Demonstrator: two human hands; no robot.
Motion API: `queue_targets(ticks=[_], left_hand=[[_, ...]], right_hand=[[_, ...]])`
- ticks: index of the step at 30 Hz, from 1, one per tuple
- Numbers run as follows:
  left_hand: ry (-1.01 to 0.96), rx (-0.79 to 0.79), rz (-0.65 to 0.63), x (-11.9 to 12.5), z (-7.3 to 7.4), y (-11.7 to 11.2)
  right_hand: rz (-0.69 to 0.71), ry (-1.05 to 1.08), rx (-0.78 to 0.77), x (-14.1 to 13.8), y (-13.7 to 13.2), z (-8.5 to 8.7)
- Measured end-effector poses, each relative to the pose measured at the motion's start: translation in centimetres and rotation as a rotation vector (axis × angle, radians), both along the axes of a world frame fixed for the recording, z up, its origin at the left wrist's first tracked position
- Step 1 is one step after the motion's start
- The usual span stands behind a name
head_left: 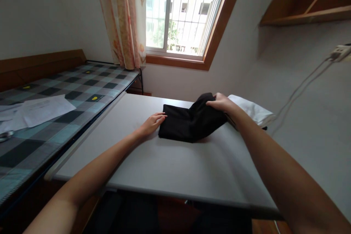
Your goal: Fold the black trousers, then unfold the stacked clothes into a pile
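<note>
A black folded garment (189, 122) lies on the grey table (175, 168) towards its far side. My left hand (151, 123) rests flat at the garment's left edge, fingers stretched out and touching the cloth. My right hand (221, 103) is closed on the garment's upper right part and lifts that fold a little off the table. Behind my right hand lies a folded white cloth (253, 111).
A bed with a checked blue and grey cover (65, 98) runs along the table's left side, with white papers (41, 109) on it. A window and curtain (123, 18) are at the back. A wooden shelf (307, 3) and a wall socket with cables (340, 53) are on the right wall.
</note>
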State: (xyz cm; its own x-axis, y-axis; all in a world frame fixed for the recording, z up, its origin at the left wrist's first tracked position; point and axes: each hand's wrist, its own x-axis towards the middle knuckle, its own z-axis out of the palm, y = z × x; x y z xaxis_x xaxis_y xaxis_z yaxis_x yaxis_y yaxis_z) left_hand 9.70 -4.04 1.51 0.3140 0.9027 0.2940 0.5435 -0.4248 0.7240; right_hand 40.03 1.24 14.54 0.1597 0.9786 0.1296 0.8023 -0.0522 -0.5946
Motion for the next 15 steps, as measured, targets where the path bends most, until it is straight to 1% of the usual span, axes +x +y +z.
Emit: queue_targets(ticks=[1, 2, 3, 4, 5, 6, 9, 11, 13, 15], left_hand=[[-0.077, -0.044, 0.003, 0.1, -0.1, 0.0], [-0.156, -0.095, 0.006, 0.2, -0.2, 0.0], [-0.234, -0.151, 0.006, 0.3, -0.2, 0.1], [-0.307, -0.205, 0.007, 0.4, -0.4, 0.2], [-0.37, -0.255, 0.015, 0.4, -0.5, 0.3], [-0.42, -0.295, 0.031, 0.4, -0.7, 0.5], [-0.494, -0.34, 0.086, 0.2, -1.2, 1.0], [-0.498, -0.324, 0.099, 0.2, -1.4, 1.1], [-0.46, -0.284, 0.122, 0.3, -1.2, 0.9], [-0.407, -0.248, 0.146, 0.4, -0.8, 0.5]], right_hand=[[0.08, -0.072, -0.034, -2.0, 0.0, 0.6], [0.205, -0.086, -0.057, -3.9, -0.1, 1.0], [0.334, -0.073, -0.084, -5.4, -0.1, 1.0], [0.426, -0.091, -0.093, -6.6, -0.3, 0.6], [0.498, -0.111, -0.068, -7.3, -0.4, -0.2], [0.533, -0.139, -0.033, -7.5, -0.5, -1.3], [0.505, -0.24, 0.066, -6.5, -1.0, -5.7], [0.476, -0.288, 0.056, -5.5, -1.2, -8.5], [0.463, -0.273, 0.025, -4.9, -1.5, -10.6], [0.477, -0.225, 0.015, -4.8, -1.7, -12.0]])
